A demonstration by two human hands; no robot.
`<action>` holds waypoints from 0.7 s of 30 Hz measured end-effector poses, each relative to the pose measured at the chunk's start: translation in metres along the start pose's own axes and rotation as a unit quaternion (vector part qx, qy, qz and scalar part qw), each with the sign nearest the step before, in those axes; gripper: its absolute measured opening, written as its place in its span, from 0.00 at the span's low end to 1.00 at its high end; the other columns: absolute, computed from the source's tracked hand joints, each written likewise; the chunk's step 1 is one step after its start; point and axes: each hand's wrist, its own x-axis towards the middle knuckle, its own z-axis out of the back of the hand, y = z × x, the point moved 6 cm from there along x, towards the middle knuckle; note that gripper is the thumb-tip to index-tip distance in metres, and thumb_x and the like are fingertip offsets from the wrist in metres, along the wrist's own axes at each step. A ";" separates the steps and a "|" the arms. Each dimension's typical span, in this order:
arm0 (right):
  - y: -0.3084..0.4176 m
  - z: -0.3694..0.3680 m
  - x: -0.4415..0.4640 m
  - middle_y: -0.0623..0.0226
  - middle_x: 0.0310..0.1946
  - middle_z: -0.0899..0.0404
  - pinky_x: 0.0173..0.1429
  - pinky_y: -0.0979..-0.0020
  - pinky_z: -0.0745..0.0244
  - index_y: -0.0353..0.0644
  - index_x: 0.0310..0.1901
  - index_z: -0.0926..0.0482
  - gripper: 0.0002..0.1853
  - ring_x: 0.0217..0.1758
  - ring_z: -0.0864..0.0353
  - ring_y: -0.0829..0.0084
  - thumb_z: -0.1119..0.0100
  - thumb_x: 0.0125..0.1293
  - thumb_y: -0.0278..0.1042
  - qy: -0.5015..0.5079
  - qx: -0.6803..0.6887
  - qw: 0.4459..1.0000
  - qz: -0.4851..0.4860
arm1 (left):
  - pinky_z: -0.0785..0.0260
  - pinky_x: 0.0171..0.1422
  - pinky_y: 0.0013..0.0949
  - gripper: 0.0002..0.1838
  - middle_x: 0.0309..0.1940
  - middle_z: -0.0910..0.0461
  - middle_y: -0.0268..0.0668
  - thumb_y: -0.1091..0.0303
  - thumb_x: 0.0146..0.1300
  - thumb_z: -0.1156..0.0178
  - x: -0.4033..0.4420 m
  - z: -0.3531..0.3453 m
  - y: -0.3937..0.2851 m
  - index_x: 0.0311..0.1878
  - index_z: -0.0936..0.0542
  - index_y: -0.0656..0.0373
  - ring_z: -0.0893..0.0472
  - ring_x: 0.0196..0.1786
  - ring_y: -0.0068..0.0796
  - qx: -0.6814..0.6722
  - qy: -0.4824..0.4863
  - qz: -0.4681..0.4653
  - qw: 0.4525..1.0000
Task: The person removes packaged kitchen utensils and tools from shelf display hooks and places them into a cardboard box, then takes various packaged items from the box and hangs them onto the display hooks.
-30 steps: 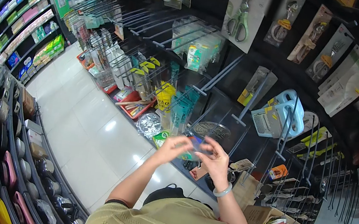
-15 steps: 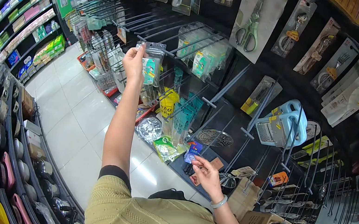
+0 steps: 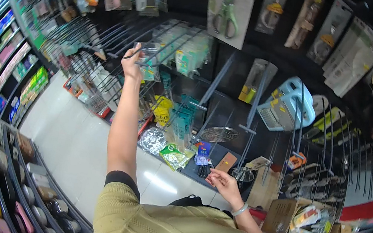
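My left hand is stretched out to the hooks of the wall rack. Its fingers are closed at the top edge of a clear plastic packet with a teal label, beside a hook end. Similar clear packets with teal labels hang on hooks just to the right. Low in front of my body, my right hand has loosely bent fingers, a little apart, and nothing visible in them. Nearest to it are a blue card packet and a brown box on the bottom shelf.
Long metal hooks jut out from the dark wall. Packaged scissors and blue-handled graters hang there. A cardboard box of packets stands at lower right. Shelves of pans line the left side.
The view has turned, so the rack sits further left. My left hand is now at the hook end with the packet tilted beside it. My right hand has lowered slightly.
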 end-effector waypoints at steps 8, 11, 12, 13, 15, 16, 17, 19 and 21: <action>-0.002 0.066 -0.062 0.65 0.36 0.18 0.45 0.79 0.25 0.35 0.51 0.25 0.14 0.41 0.21 0.82 0.45 0.65 0.28 -0.177 -0.064 0.982 -0.007 | 0.39 0.65 0.37 0.18 0.54 0.27 0.44 0.73 0.56 0.44 0.005 -0.036 0.015 0.51 0.24 0.64 0.29 0.58 0.42 0.621 0.171 -0.441 0.624; -0.022 0.104 -0.104 0.64 0.35 0.18 0.44 0.76 0.25 0.34 0.49 0.24 0.13 0.39 0.21 0.81 0.44 0.64 0.27 -0.284 -0.057 0.957 -0.008 | 0.35 0.60 0.37 0.16 0.49 0.22 0.46 0.68 0.59 0.47 -0.001 -0.025 0.024 0.45 0.22 0.70 0.24 0.53 0.39 0.100 0.061 0.088 0.989; -0.037 0.118 -0.120 0.64 0.35 0.18 0.43 0.76 0.25 0.34 0.48 0.24 0.12 0.38 0.21 0.80 0.44 0.63 0.27 -0.322 -0.088 0.943 -0.010 | 0.33 0.58 0.37 0.18 0.46 0.21 0.50 0.66 0.60 0.48 0.022 0.003 0.035 0.46 0.24 0.74 0.22 0.49 0.39 0.107 0.046 -0.050 0.992; -0.048 0.129 -0.135 0.66 0.34 0.18 0.43 0.76 0.25 0.34 0.48 0.23 0.12 0.38 0.21 0.81 0.43 0.63 0.28 -0.361 -0.037 0.932 -0.003 | 0.33 0.58 0.38 0.20 0.46 0.22 0.51 0.63 0.63 0.52 0.041 0.034 0.047 0.46 0.24 0.75 0.21 0.48 0.39 0.248 -0.018 -0.074 0.966; -0.055 0.152 -0.168 0.68 0.35 0.18 0.43 0.77 0.26 0.35 0.47 0.23 0.11 0.38 0.22 0.81 0.44 0.64 0.28 -0.424 0.033 0.905 0.001 | 0.25 0.48 0.35 0.18 0.36 0.19 0.52 0.64 0.62 0.43 0.059 0.083 0.061 0.40 0.21 0.76 0.18 0.38 0.38 0.340 -0.095 -0.190 0.916; -0.052 0.161 -0.187 0.69 0.35 0.18 0.44 0.78 0.26 0.36 0.47 0.23 0.11 0.38 0.22 0.81 0.44 0.64 0.28 -0.447 0.053 0.893 0.000 | 0.24 0.43 0.34 0.17 0.33 0.19 0.52 0.65 0.59 0.39 0.037 0.092 0.057 0.38 0.21 0.75 0.18 0.35 0.38 0.380 -0.147 -0.217 0.887; -0.063 0.171 -0.203 0.69 0.36 0.18 0.43 0.78 0.26 0.36 0.48 0.23 0.12 0.39 0.22 0.81 0.44 0.64 0.28 -0.484 0.061 0.873 -0.005 | 0.22 0.38 0.33 0.17 0.30 0.19 0.52 0.65 0.57 0.35 0.014 0.101 0.052 0.37 0.20 0.74 0.18 0.32 0.38 0.418 -0.202 -0.238 0.853; -0.073 0.193 -0.246 0.69 0.36 0.19 0.41 0.78 0.27 0.36 0.48 0.23 0.12 0.38 0.22 0.81 0.44 0.63 0.28 -0.568 0.068 0.820 -0.024 | 0.23 0.31 0.32 0.14 0.24 0.20 0.46 0.66 0.54 0.35 -0.038 0.115 0.053 0.31 0.21 0.70 0.20 0.27 0.35 0.306 -0.233 -0.194 0.902; -0.091 0.219 -0.289 0.71 0.34 0.20 0.39 0.79 0.28 0.37 0.47 0.22 0.12 0.35 0.23 0.82 0.44 0.63 0.29 -0.662 0.062 0.746 -0.030 | 0.24 0.29 0.33 0.13 0.22 0.21 0.43 0.65 0.52 0.34 -0.065 0.143 0.062 0.28 0.21 0.67 0.20 0.25 0.34 0.262 -0.254 -0.177 0.914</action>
